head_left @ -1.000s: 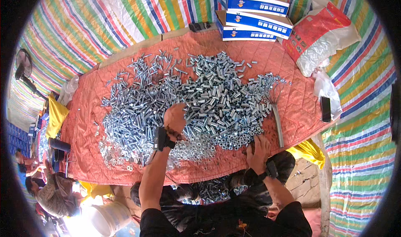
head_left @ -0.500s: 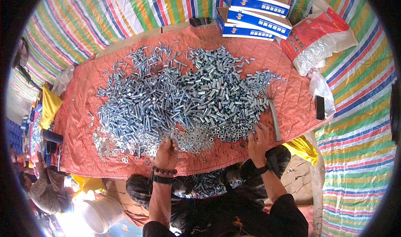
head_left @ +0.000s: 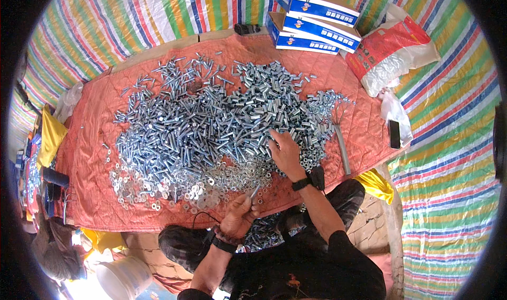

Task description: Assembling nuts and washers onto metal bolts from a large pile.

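Left grip (head_left: 240, 213): over the near edge of the counter (head_left: 364, 131), closed on a slim metal bolt (head_left: 255, 192). Shank points up past the fingertips; the head, if any, is hidden in the hand. Right grip (head_left: 287, 153): palm down, index finger extended, at the border of the sleeve heap (head_left: 269, 102) and the loose nuts (head_left: 316, 153). Cannot tell whether anything sits between its fingertips.

Handling, judged: pinch the bolt low so that the free end stays exposed and steady. Right fingertips do best taking one piece from the top of the heap; digging would likely drag neighbours along and mix the kinds. Short strokes between the two hands should suffice. A tilted bolt could slip over the near edge.

Further out: bolt heap (head_left: 174, 125) toward the left edge; flat washers (head_left: 198, 189) in a band along the near edge; a metal tube with splayed wires (head_left: 342, 149) and a dark phone (head_left: 394, 134) toward the right edge.

Writing: cartons (head_left: 317, 33) at the far edge, blue and white panels, a row of pale characters and a small cartoon figure. Sack (head_left: 393, 49) by the far right corner, red panel, print creased and too small to read. No marks legible on the hardware.
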The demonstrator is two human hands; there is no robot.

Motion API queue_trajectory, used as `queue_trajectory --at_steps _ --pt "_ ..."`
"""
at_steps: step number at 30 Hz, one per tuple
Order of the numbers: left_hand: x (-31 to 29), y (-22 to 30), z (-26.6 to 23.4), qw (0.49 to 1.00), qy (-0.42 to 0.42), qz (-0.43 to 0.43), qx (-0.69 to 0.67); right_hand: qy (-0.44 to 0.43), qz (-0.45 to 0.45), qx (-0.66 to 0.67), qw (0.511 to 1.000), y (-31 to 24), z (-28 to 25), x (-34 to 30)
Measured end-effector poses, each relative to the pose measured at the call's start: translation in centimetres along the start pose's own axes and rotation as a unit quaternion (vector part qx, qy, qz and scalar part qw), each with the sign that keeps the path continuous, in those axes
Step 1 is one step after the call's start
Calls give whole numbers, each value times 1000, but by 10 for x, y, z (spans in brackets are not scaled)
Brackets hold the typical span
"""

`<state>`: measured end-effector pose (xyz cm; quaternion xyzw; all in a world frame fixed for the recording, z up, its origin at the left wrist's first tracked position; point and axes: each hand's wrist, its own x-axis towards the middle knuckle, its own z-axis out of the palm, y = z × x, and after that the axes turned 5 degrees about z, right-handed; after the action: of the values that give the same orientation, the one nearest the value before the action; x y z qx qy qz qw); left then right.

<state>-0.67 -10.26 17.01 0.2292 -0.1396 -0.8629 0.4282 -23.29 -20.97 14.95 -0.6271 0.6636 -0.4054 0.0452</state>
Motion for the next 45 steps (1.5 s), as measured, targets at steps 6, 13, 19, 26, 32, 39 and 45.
queue_trajectory --at_steps 6,13,19,26,32,39,45 --pt "-15 -20 -14 999 37 -15 -22 -35 4 -81 996 -4 -1 12" --pt "-2 -20 -15 993 76 63 57 -216 293 437 822 -25 -28 -21" --pt "1 -20 15 985 87 88 123 -281 312 532 735 -47 -54 -48" --pt "-6 -35 23 964 70 166 196 -287 322 521 736 -57 -71 -68" --pt "-12 -43 24 917 89 224 317 -227 205 393 867 -62 -72 -91" --pt "-20 -66 19 897 114 266 334 -222 98 229 942 -76 -70 -126" --pt "-30 -70 5 924 95 248 275 -263 -86 153 949 -81 -66 -130"
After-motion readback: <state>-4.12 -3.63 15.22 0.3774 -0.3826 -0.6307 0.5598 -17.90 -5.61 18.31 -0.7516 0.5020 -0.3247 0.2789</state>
